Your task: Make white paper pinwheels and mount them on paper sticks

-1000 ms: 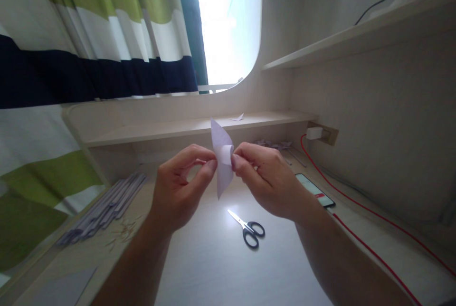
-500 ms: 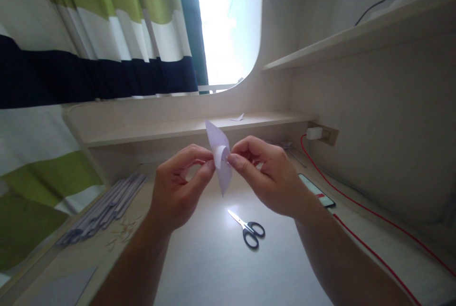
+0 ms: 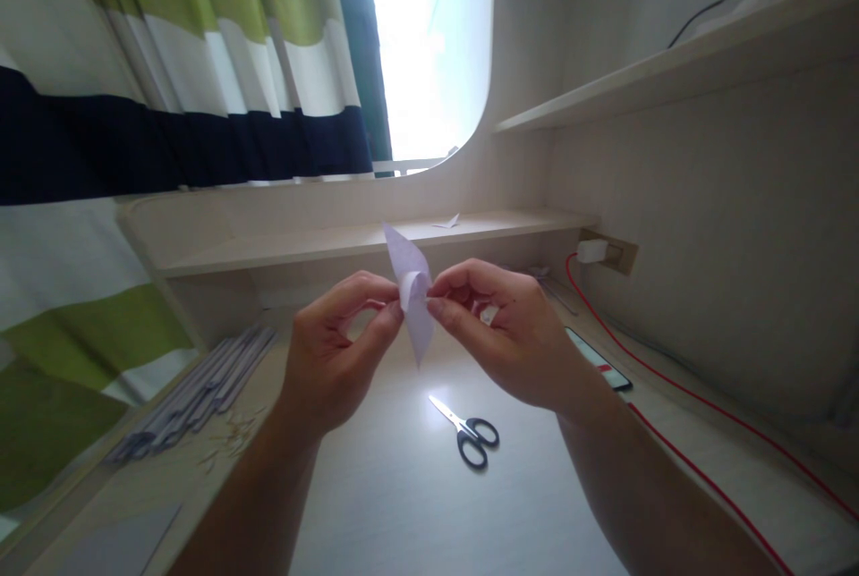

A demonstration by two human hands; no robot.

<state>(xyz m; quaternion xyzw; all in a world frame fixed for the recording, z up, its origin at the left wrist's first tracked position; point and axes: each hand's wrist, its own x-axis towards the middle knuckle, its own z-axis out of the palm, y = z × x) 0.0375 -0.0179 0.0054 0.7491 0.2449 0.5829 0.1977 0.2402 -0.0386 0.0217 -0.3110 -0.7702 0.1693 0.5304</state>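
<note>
A pale paper pinwheel [image 3: 416,290] with curled, pointed vanes is raised above the desk, seen nearly edge-on. My left hand [image 3: 339,348] pinches it from the left between thumb and forefinger. From the other side, my right hand [image 3: 500,326] has its thumb and forefinger closed at the middle of the pinwheel; whether a tiny part sits between those fingertips is too small to make out. Below the hands, scissors [image 3: 466,433] with black handles lie on the desk, blades pointing to the upper left.
Rolled paper sticks [image 3: 201,388] lie at the left, beside scattered small sticks [image 3: 232,437] and a paper sheet [image 3: 121,545]. A phone [image 3: 597,361] and red cable [image 3: 671,379] are at the right. A folded paper piece [image 3: 448,222] rests on the shelf [image 3: 322,247].
The pinwheel has shifted very slightly left with both hands. The grips look the same, and everything on the desk stays in place.
</note>
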